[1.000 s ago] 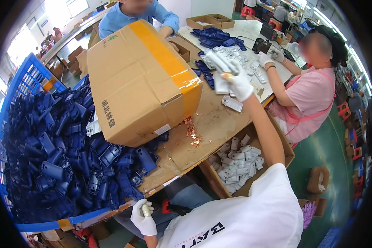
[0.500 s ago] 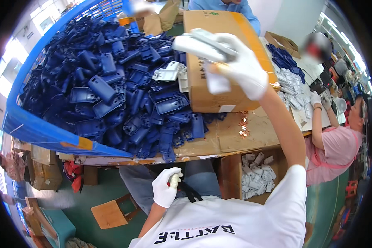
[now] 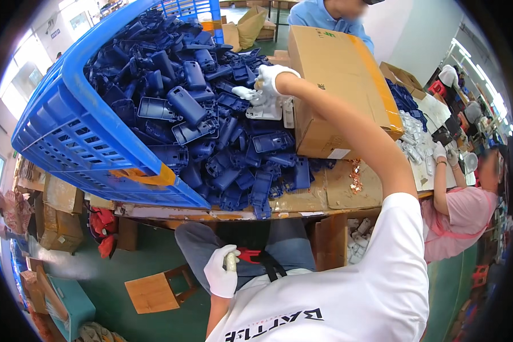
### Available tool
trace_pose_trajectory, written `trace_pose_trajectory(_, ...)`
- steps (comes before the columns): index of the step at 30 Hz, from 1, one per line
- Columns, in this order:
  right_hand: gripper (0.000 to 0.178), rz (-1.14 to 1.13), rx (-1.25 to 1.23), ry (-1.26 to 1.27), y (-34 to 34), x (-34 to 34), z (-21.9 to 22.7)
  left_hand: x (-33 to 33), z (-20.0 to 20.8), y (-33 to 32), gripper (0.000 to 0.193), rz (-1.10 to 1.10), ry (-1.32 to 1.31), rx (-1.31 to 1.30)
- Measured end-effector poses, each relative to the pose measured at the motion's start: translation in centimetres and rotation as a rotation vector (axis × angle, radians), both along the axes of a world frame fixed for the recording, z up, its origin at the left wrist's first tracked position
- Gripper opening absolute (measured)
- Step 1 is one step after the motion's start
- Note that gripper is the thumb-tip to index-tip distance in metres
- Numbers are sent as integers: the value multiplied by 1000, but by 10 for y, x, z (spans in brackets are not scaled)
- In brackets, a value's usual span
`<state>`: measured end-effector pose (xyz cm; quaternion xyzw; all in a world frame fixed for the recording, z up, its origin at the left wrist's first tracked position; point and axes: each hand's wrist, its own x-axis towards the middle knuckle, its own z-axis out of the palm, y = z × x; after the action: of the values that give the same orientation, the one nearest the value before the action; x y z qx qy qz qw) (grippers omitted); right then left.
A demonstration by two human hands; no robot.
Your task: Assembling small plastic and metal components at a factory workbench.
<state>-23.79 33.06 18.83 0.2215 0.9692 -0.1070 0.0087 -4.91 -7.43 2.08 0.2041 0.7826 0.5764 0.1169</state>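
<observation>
My left hand (image 3: 220, 273), in a white glove, is above my lap with its fingers curled round a small, short, off-white piece (image 3: 231, 262). My right hand (image 3: 276, 80), gloved too, reaches out to the blue pile beside the carton. Its bent fingers are closed on a white plastic housing (image 3: 244, 92); the hand partly hides the grip. Just below that hand lies another white housing (image 3: 264, 110), and a narrow white one (image 3: 288, 113) leans by the carton. Dark blue plastic housings (image 3: 187, 105) are heaped around them, spilling onto the table.
A blue crate (image 3: 91, 139) tilts at the left. The cardboard carton (image 3: 347, 74) stands to the right of the pile. Copper-coloured bits (image 3: 355, 176) lie on the cardboard-covered table (image 3: 308, 199). Co-workers sit across and to the right. A box of white parts (image 3: 359, 239) is below the table edge.
My right hand has moved left and down from in front of the carton to the white housings on the pile. The view has shifted. My left hand still grips its small piece.
</observation>
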Motion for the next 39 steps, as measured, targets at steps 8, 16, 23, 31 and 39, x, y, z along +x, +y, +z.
trace_pose_trajectory(8,23,237,71,515,-43,75,41,-9,12,14,20,22,-102,115)
trace_pose_trajectory(16,30,711,-937,76,-142,267,-96,-18,25,62,64,-587,-706,390)
trace_pose_trajectory(23,42,-11,-1024,211,-124,350,-120,3,-19,80,37,-813,-995,-9)
trace_pose_trajectory(31,20,-478,-217,549,-37,366,-173,29,-32,105,58,-551,-949,191)
trace_pose_trajectory(39,17,-106,104,485,17,313,-194,19,-35,91,51,-430,-732,112)
